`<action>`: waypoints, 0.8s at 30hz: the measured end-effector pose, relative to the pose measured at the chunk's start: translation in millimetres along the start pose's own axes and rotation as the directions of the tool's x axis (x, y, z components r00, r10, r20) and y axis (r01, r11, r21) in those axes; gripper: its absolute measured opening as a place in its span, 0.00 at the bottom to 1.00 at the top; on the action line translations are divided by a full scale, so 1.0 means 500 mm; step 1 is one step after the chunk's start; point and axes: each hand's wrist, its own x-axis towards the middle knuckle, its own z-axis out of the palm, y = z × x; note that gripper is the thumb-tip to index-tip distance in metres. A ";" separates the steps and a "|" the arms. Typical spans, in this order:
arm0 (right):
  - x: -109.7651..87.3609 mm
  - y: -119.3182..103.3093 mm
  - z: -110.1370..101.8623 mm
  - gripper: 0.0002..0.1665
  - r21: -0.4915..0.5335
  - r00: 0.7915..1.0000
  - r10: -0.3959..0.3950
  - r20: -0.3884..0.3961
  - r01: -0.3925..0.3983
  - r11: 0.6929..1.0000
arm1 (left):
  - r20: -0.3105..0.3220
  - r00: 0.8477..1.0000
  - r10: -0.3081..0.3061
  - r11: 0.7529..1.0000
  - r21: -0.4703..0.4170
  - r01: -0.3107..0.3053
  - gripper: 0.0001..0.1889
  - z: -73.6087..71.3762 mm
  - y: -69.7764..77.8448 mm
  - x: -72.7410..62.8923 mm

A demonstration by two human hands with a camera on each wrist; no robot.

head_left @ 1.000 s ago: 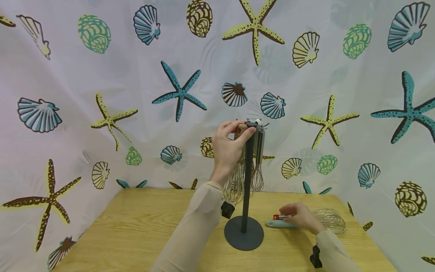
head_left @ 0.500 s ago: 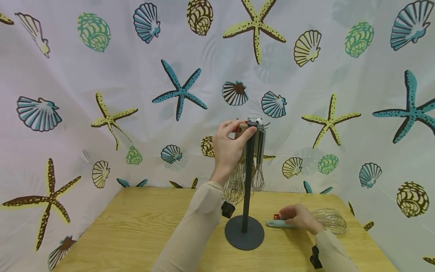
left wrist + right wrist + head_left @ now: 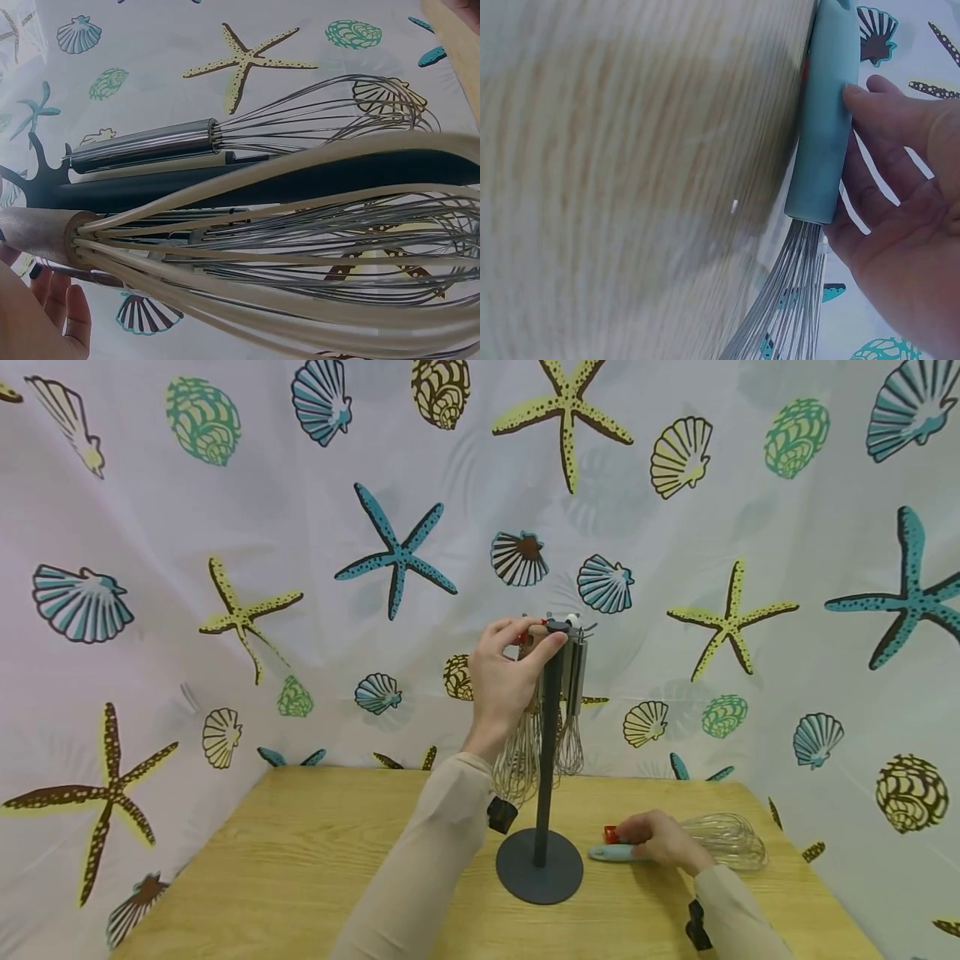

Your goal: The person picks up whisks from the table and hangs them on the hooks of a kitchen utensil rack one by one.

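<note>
A dark whisk stand (image 3: 546, 752) stands on the table, its arms hung with several whisks. My left hand (image 3: 501, 689) grips the stand's top, thumb against the post and fingers beside a red piece. Close under that hand hangs a wooden-handled whisk (image 3: 49, 232) with pale loops. Beyond the post is a steel-handled whisk (image 3: 161, 142). At the right, a whisk with a light-blue handle (image 3: 611, 853) lies on the table. My right hand (image 3: 663, 839) has its thumb on that handle (image 3: 821, 127) and fingers behind it. Just beyond is a red-tipped item (image 3: 611, 834), partly hidden by my fingers.
The wooden table (image 3: 315, 852) runs to a shell-and-starfish curtain (image 3: 450, 485) behind and at both sides. The stand's round base (image 3: 517, 881) lies between my two forearms. Wire loops (image 3: 727, 843) reach rightward past my right hand.
My right fingers have closed in over the red-tipped item's silver part. The light-blue handle has shifted slightly toward me. My left hand stays at the stand's top. The head view has tilted a little.
</note>
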 end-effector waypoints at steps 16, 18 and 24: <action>-0.009 -0.003 0.005 0.12 -0.012 0.999 -0.034 0.032 0.034 0.999 | 0.013 1.000 -0.009 1.000 0.010 0.009 0.21 -0.005 -0.002 0.000; -0.008 0.000 0.006 0.13 -0.015 0.999 -0.039 0.034 0.039 0.999 | 0.012 1.000 -0.007 1.000 0.009 0.007 0.21 -0.005 -0.002 0.000; -0.009 0.000 0.005 0.20 -0.033 0.996 -0.076 0.049 0.077 0.996 | 0.013 1.000 -0.013 1.000 0.001 0.013 0.22 -0.007 -0.002 0.002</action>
